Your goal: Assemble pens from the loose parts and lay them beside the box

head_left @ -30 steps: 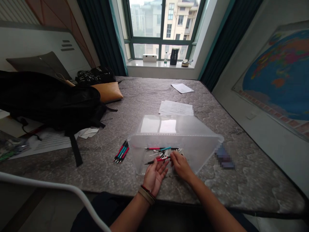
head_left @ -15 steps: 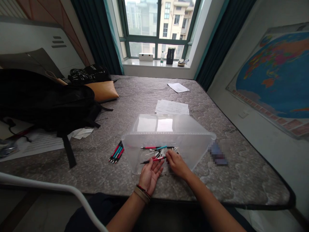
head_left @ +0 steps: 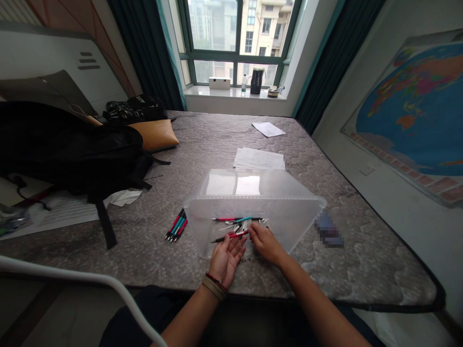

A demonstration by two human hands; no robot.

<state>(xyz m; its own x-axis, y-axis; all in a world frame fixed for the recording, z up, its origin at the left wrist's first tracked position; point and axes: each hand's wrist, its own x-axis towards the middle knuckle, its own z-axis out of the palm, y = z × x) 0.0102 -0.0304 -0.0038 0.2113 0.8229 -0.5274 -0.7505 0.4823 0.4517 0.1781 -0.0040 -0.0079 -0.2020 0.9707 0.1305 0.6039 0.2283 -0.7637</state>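
Observation:
A red and black pen (head_left: pixel 238 234) is held tilted at the mouth of a clear plastic box (head_left: pixel 296 212) lying on its side. My left hand (head_left: pixel 227 258), palm up, supports the pen's barrel between thumb and fingers, the other fingers loosely stretched. At the pen's right end, my right hand (head_left: pixel 265 243) pinches it with thumb and fingertips. Behind the hands, inside the box, lie another red and black pen (head_left: pixel 224 220), a teal pen part (head_left: pixel 243 220) and several small white and black pen parts (head_left: pixel 237 227). Several red and teal pens (head_left: pixel 176 225) lie side by side left of the box.
All this lies on a grey quilted mattress (head_left: pixel 202 140). Papers (head_left: pixel 260 158) are behind the box. A black backpack (head_left: pixel 72 144) and a tan pouch (head_left: pixel 159 135) are at left. A blurred bluish item (head_left: pixel 328 229) lies right. A white curved tube (head_left: pixel 90 279) crosses the lower left.
Both hands keep the same hold on the red and black pen, with hardly any movement. The whole view has shifted slightly.

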